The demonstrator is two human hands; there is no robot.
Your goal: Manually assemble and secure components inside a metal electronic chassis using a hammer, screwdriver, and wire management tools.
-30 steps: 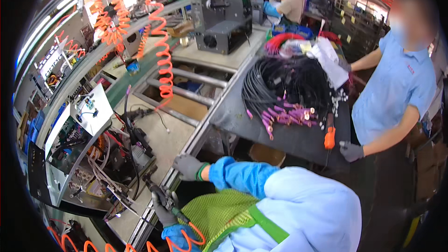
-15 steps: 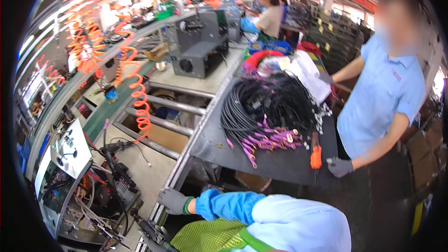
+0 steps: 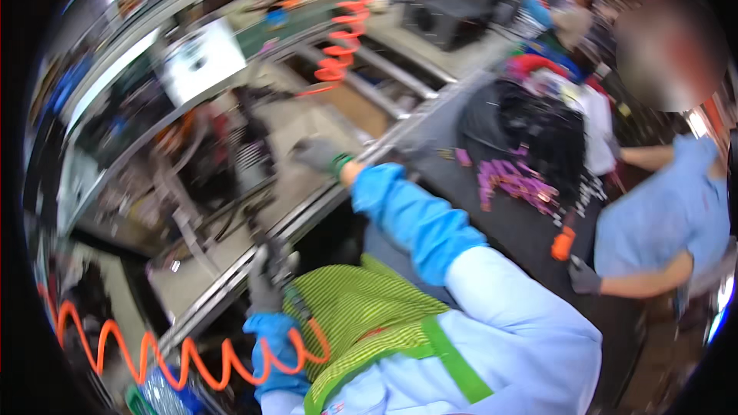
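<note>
A grey glove covers my left hand (image 3: pixel 265 284), which is closed around a dark, slim air screwdriver (image 3: pixel 283 265) at the bench's near edge. An orange coiled hose (image 3: pixel 223 369) runs to the tool's rear end. My right hand (image 3: pixel 319 155), in a grey glove with a green cuff, reaches over the pale bench top (image 3: pixel 288 127). Motion smears its fingers, and I cannot make out anything in them. Close to it, on the left, lie blurred dark cables and connectors (image 3: pixel 254 150), by an open-sided unit with a white panel (image 3: pixel 204 61).
On the dark table (image 3: pixel 430 169) at right lies a heap of black cables (image 3: pixel 538 123) with purple ends. A co-worker in a blue shirt (image 3: pixel 661 215) stands beyond, a gloved hand near an orange-handled tool (image 3: pixel 563 244). Another orange coiled hose (image 3: pixel 342 46) hangs above the bench.
The view has swung left and down, bringing more of the bench and my left arm into sight. My right hand has moved off the metal rail to over the bench top.
</note>
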